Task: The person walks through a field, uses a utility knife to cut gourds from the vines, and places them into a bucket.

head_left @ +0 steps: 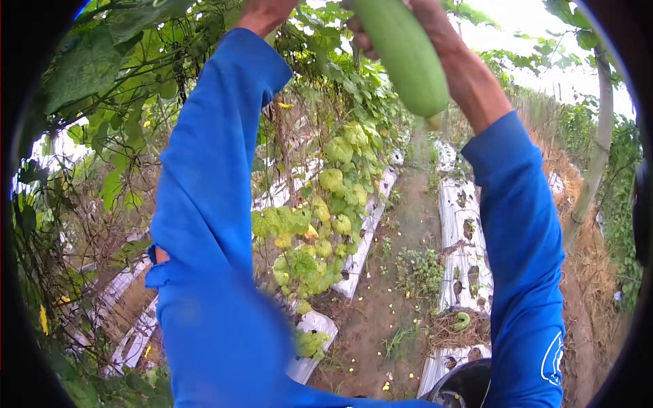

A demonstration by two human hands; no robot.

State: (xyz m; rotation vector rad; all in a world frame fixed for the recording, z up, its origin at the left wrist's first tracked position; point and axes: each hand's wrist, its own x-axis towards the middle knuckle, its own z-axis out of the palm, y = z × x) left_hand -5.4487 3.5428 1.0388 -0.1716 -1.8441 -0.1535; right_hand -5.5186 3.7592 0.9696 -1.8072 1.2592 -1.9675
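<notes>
A long, smooth, light green gourd (pixel 408 58) hangs tilted at the top of the view, its rounded lower end pointing down. My right hand (pixel 435 27) is wrapped round it from behind, and fingertips show on its left side. The gourd's upper end lies beyond the top edge. My left hand (pixel 269 8) is raised to the left of the gourd among the vine leaves. Only its wrist and lower part show; the fingers are cut off by the frame.
Leafy vines (pixel 333 156) hang from overhead at the centre and left. White plastic-covered beds (pixel 462 217) flank a dirt path (pixel 381 292). A small curved green fruit (pixel 462 321) lies on straw. A wooden post (pixel 598 143) stands right; a dark round object (pixel 469 382) is below.
</notes>
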